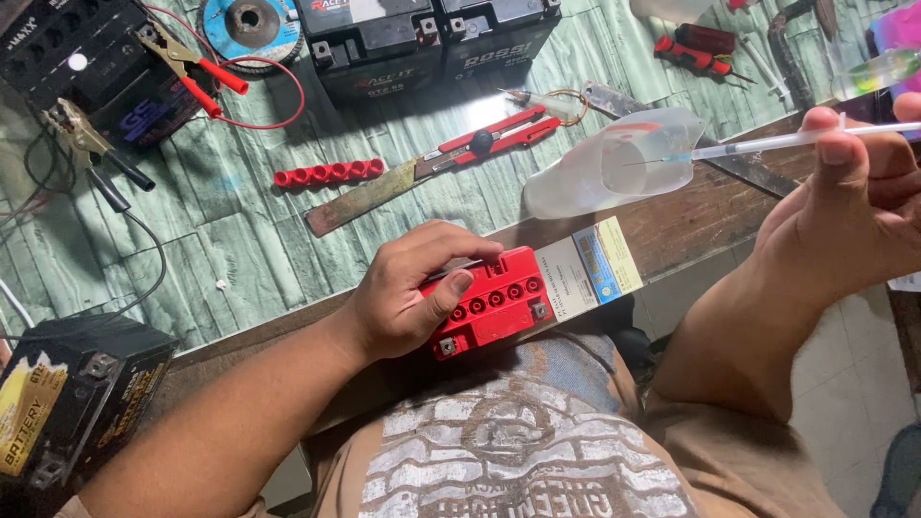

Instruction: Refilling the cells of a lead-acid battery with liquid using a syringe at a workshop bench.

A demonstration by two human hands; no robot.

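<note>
My left hand (408, 297) rests on a small red battery (494, 302) that sits close to my belly, at the near edge of the bench (240, 240). My grip here is snug: my fingers curl over the far side of the red top and my thumb presses on the near side. The top has a row of little round holes. The side of the battery has a white, blue and yellow label.

My right hand (854, 221) is up in the air on the right side. Its grip is tight on a thin clear syringe (767, 144), pinched between my thumb and fingers. The needle points left and goes into the open mouth of a clear plastic bottle (614, 163) that lies on its side on the bench.

A black battery (67, 403) with a yellow label sits near my left elbow. A little farther out lie a strip of red caps (326, 174) and a red knife with a long rusty blade (432, 168). At the far edge stand two black batteries (427, 38), side by side. To their left is a round grinding disc (251, 24). In the far left corner a black box (86, 67) has clips and a red wire (278, 96) coming off it. A red screwdriver (693, 56) lies far off on the right.
</note>
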